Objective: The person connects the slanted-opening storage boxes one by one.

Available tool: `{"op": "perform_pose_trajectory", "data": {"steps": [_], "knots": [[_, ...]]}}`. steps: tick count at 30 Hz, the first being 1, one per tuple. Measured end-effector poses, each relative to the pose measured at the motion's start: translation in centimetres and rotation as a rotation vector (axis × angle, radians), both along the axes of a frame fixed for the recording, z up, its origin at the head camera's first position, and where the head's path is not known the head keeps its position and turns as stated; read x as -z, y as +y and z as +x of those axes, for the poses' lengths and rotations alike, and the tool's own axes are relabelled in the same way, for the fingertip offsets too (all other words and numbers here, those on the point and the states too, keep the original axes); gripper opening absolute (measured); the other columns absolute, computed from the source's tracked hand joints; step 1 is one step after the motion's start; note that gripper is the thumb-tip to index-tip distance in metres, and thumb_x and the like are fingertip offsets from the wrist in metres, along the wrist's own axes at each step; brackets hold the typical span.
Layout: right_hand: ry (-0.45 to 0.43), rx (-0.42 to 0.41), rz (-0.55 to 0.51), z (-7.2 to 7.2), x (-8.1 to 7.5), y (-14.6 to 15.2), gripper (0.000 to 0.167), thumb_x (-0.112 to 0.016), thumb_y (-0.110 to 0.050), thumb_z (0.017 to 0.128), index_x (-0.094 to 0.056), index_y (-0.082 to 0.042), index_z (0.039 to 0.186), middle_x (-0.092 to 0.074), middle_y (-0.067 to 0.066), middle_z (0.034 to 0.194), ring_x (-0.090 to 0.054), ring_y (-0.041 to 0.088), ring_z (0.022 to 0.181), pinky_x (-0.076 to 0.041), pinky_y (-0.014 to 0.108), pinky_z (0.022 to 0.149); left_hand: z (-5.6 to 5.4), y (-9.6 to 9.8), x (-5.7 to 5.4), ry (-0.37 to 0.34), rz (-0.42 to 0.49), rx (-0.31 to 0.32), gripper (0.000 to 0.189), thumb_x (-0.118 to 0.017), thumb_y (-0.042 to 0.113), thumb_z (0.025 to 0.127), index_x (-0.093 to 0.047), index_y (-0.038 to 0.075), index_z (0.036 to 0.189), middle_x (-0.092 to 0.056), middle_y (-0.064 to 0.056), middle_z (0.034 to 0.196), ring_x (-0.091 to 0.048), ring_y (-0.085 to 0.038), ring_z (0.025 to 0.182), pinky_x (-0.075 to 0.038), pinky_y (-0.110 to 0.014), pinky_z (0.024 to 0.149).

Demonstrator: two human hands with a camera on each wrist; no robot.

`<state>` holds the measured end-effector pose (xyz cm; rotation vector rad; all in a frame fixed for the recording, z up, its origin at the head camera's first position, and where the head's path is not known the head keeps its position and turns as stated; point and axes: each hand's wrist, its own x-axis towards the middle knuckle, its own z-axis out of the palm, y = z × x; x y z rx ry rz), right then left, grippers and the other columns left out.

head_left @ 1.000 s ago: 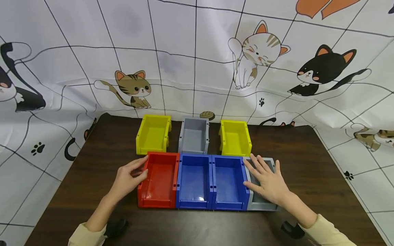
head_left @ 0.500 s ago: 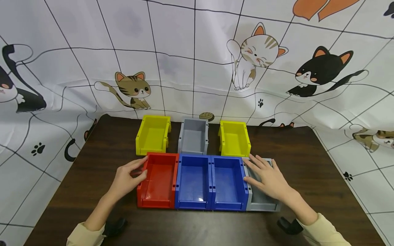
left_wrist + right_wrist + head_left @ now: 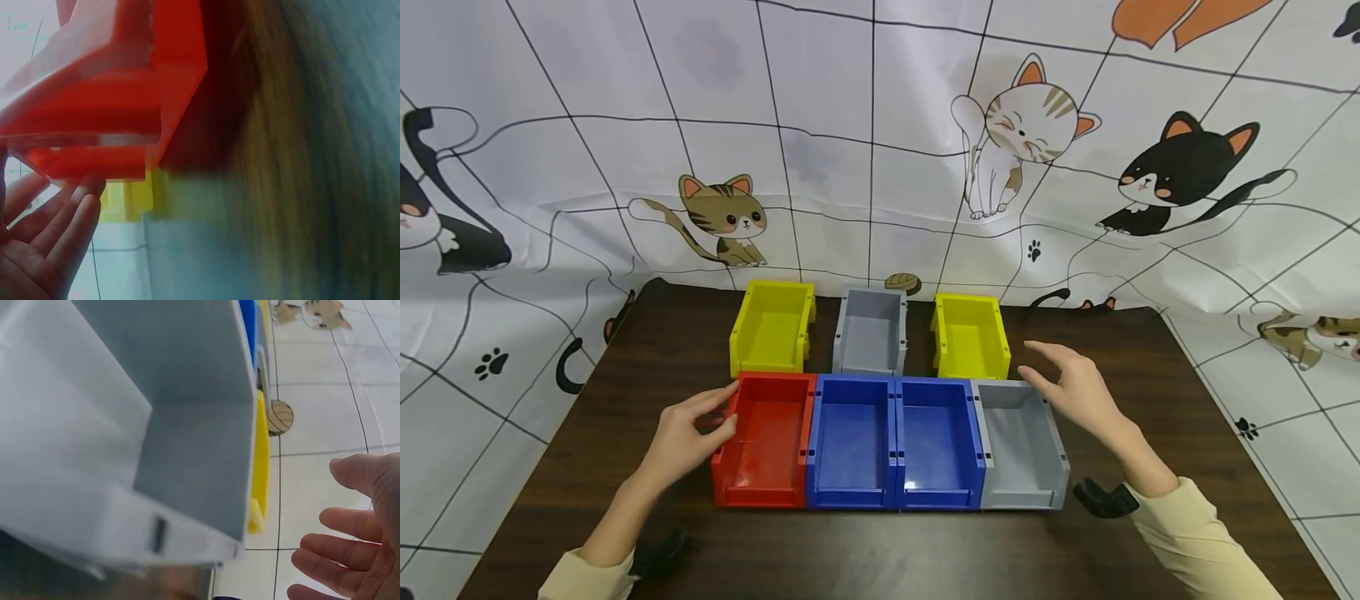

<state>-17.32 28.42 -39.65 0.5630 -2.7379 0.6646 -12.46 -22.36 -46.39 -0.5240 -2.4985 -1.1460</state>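
A red bin [image 3: 763, 446], two blue bins, the left one [image 3: 853, 437] and the right one [image 3: 936, 437], and a grey bin [image 3: 1017, 446] stand side by side in the front row. My left hand [image 3: 683, 432] touches the red bin's left side with fingertips and thumb. In the left wrist view its fingers [image 3: 70, 240] look fairly straight beside the red wall. My right hand [image 3: 1078, 392] is off the bins, near the grey bin's back right corner, holding nothing. In the right wrist view its fingers [image 3: 340, 550] are spread apart from the grey bin.
Behind the front row stand a left yellow bin [image 3: 772, 327], a grey bin [image 3: 871, 331] and a right yellow bin [image 3: 972, 336]. All rest on a dark wood table [image 3: 850, 550]. A white cat-print cloth [image 3: 820, 167] hangs behind it.
The front row of bins has shifted left, my left hand moving with it. My right hand has lifted off the front grey bin and moved back and right.
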Motion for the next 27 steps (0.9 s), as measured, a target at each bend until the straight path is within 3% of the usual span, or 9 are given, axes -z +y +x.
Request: {"op": "perform_pose_trajectory", "data": {"steps": [4, 8, 11, 15, 17, 19, 22, 24, 27], "knots": [[0.004, 0.0, -0.034, -1.2, -0.3, 0.0, 0.039, -0.067, -0.014, 0.086, -0.059, 0.005, 0.12, -0.062, 0.024, 0.114, -0.055, 0.027, 0.062, -0.05, 0.05, 0.075, 0.2, -0.8, -0.1, -0.002, 0.007, -0.008, 0.044, -0.068, -0.01, 0.074, -0.061, -0.007, 0.118, -0.064, -0.024, 0.108, -0.064, -0.032, 0.085, -0.045, -0.005, 0.068], [-0.041, -0.001, -0.068, -2.5, -0.5, -0.1, 0.039, -0.064, -0.014, 0.089, -0.058, 0.006, 0.121, -0.061, 0.025, 0.116, -0.059, 0.04, 0.099, -0.049, 0.053, 0.079, 0.4, -1.5, -0.1, -0.012, 0.001, -0.019, 0.045, -0.068, -0.01, 0.074, -0.061, -0.006, 0.119, -0.064, -0.025, 0.109, -0.064, -0.034, 0.087, -0.046, -0.005, 0.069], [-0.097, 0.003, -0.099, -3.4, -0.6, -0.1, 0.039, -0.062, -0.015, 0.09, -0.056, 0.007, 0.123, -0.059, 0.026, 0.117, -0.059, 0.041, 0.1, -0.049, 0.053, 0.079, 0.6, -2.2, 0.0, -0.021, -0.011, -0.035, 0.046, -0.069, -0.01, 0.074, -0.061, -0.006, 0.119, -0.063, -0.025, 0.109, -0.064, -0.034, 0.087, -0.047, -0.006, 0.068], [-0.177, 0.025, -0.128, -4.7, -0.3, 0.0, 0.042, -0.06, -0.018, 0.092, -0.055, 0.007, 0.125, -0.059, 0.027, 0.118, -0.06, 0.04, 0.098, -0.05, 0.052, 0.078, 0.7, -3.4, 0.1, -0.04, -0.02, -0.06, 0.046, -0.07, -0.009, 0.074, -0.062, -0.005, 0.119, -0.063, -0.025, 0.11, -0.063, -0.01, 0.091, -0.046, -0.005, 0.068], [-0.208, 0.043, -0.136, -5.3, -0.1, -0.1, 0.043, -0.059, -0.019, 0.093, -0.054, 0.007, 0.126, -0.059, 0.027, 0.118, -0.06, 0.04, 0.1, -0.05, 0.052, 0.08, 0.7, -3.9, 0.1, -0.05, -0.024, -0.073, 0.046, -0.07, -0.009, 0.074, -0.061, -0.005, 0.119, -0.063, -0.025, 0.111, -0.062, -0.009, 0.091, -0.045, -0.004, 0.068], [-0.227, 0.058, -0.139, -5.9, 0.2, 0.0, 0.043, -0.058, -0.02, 0.093, -0.053, 0.008, 0.126, -0.058, 0.027, 0.118, -0.06, 0.04, 0.1, -0.05, 0.052, 0.081, 0.7, -4.4, 0.1, -0.056, -0.027, -0.079, 0.046, -0.07, -0.008, 0.075, -0.061, -0.005, 0.12, -0.063, -0.025, 0.111, -0.058, 0.003, 0.092, -0.044, -0.003, 0.068], [-0.254, 0.08, -0.154, -6.6, 0.7, 0.0, 0.043, -0.058, -0.02, 0.094, -0.053, 0.009, 0.126, -0.058, 0.028, 0.118, -0.06, 0.04, 0.101, -0.05, 0.051, 0.082, 0.8, -5.0, 0.0, -0.063, -0.039, -0.092, 0.046, -0.07, -0.008, 0.075, -0.061, -0.005, 0.12, -0.063, -0.025, 0.111, -0.057, 0.006, 0.091, -0.043, -0.003, 0.068], [-0.272, 0.092, -0.165, -6.9, 1.1, 0.0, 0.044, -0.057, -0.02, 0.094, -0.053, 0.009, 0.126, -0.058, 0.029, 0.117, -0.06, 0.04, 0.101, -0.05, 0.05, 0.082, 0.8, -5.4, 0.0, -0.066, -0.039, -0.094, 0.046, -0.071, -0.008, 0.075, -0.061, -0.005, 0.12, -0.063, -0.025, 0.111, -0.048, 0.017, 0.09, -0.043, -0.002, 0.068], [-0.294, 0.114, -0.173, -7.5, 1.5, 0.0, 0.044, -0.057, -0.02, 0.094, -0.052, 0.01, 0.127, -0.059, 0.029, 0.115, -0.06, 0.04, 0.101, -0.052, 0.049, 0.081, 0.9, -6.0, -0.1, -0.068, -0.043, -0.096, 0.046, -0.071, -0.008, 0.075, -0.061, -0.005, 0.12, -0.062, -0.026, 0.111, -0.047, 0.018, 0.089, -0.043, -0.002, 0.068]]}}
